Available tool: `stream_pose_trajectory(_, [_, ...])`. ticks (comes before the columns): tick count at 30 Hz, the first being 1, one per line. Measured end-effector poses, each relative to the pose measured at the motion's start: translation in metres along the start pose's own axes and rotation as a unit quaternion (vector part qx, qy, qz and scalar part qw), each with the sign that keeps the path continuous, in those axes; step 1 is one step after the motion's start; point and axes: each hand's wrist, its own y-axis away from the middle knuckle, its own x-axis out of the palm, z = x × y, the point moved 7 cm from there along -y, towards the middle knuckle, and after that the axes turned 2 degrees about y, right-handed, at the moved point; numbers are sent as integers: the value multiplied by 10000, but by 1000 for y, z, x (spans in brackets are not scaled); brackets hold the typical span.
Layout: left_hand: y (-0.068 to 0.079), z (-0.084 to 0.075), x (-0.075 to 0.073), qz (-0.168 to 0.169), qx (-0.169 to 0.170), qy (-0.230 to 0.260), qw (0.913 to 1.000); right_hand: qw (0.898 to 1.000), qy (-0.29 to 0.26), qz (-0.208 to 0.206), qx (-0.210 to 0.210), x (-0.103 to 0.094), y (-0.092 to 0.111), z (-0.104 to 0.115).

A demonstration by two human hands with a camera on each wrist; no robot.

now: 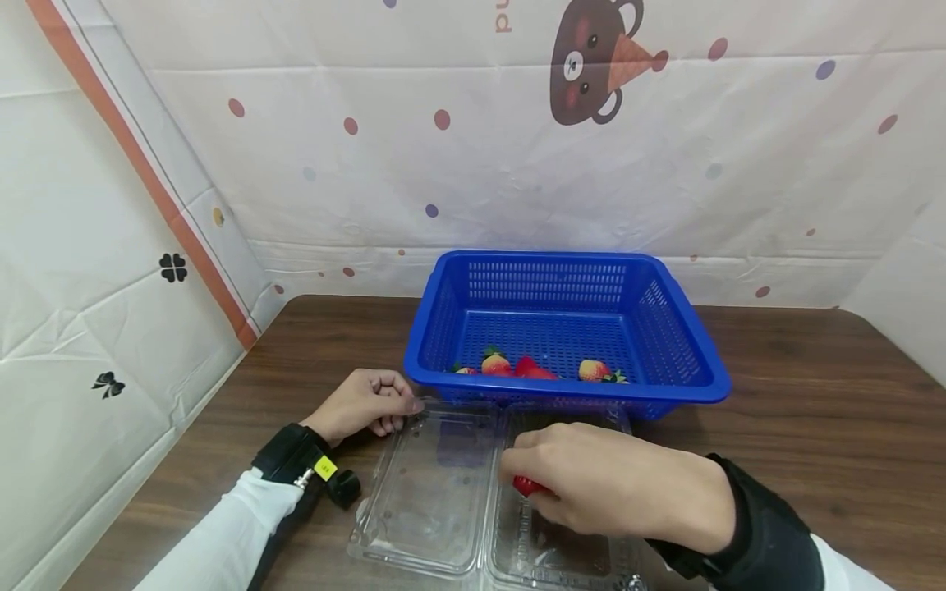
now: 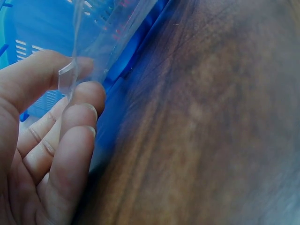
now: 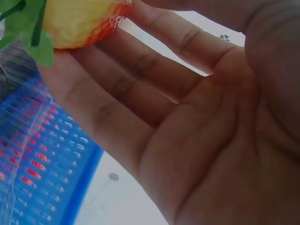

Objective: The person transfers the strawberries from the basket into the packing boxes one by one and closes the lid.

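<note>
A clear plastic clamshell box (image 1: 436, 501) lies unfolded on the table, its two halves side by side. My left hand (image 1: 373, 402) pinches the far left corner of its left half; the left wrist view shows thumb and fingers (image 2: 77, 126) on either side of the thin edge. Over the right half, my right hand (image 1: 591, 476) holds a strawberry (image 1: 528, 486), mostly covered by the fingers in the head view. Seen from the right wrist, that strawberry (image 3: 84, 23) is red and pale yellow with green leaves, held at the fingertips.
Just behind the box stands a blue plastic basket (image 1: 691, 386) with several strawberries (image 1: 495, 363) near its front wall. The brown wooden table (image 1: 805, 410) meets a white patterned cloth (image 1: 332, 189) at the back and left.
</note>
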Motion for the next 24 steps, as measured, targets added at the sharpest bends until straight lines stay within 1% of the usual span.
stream_pose_trajectory(7, [0,0,0,19,50,10,10000,9993,18,362,-55,12,-4,2])
stream_pose_trajectory(15, [0,1,0,36,37,67,10000,9987,69,491,-77,18,-6,3])
stream_pose_trajectory(24, [0,0,0,42,19,100,9999,9971,-163,743,70,25,-6,0])
